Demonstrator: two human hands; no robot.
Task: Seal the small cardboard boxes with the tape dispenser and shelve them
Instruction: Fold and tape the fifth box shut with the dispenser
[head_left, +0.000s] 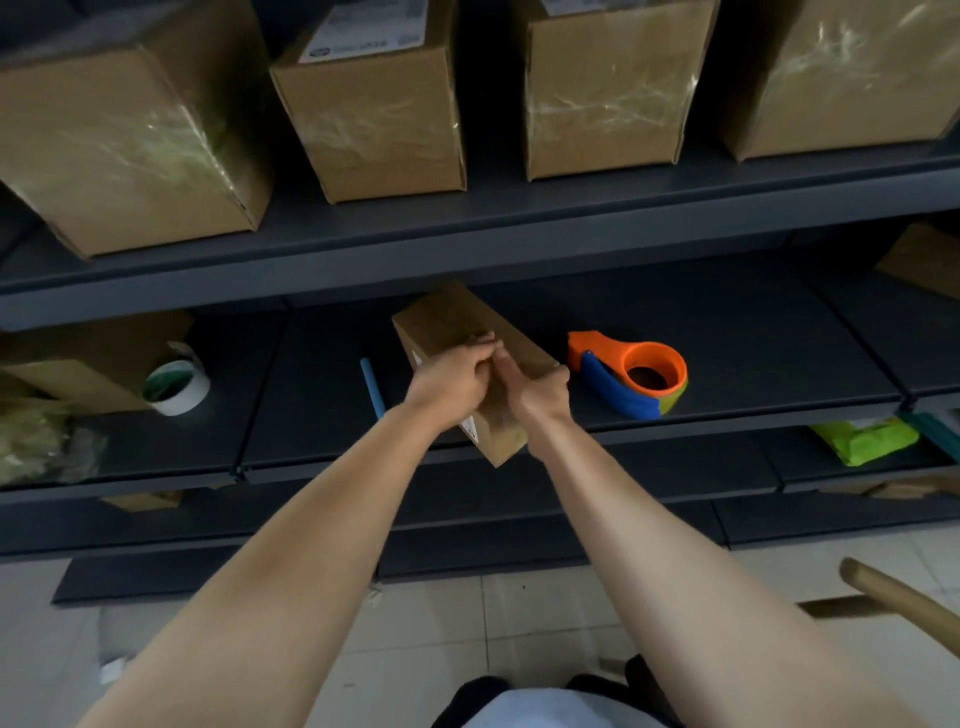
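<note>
A small brown cardboard box (457, 322) lies lengthwise on the dark middle shelf (727, 332), its near end jutting past the shelf's front edge. My left hand (454, 374) grips the box from its left side, fingers curled over the top. My right hand (535, 392) holds the top and right side, thumb meeting the left hand's fingers. An orange and blue tape dispenser (631, 374) rests on the same shelf just right of the box, touched by neither hand.
Large taped cardboard boxes (384, 104) fill the upper shelf. A white tape roll (176, 387), a blue stick (373, 387) and an open carton (93, 358) sit left of the box. A green packet (862, 439) lies on the lower shelf at right. A wooden chair (904, 597) stands near right.
</note>
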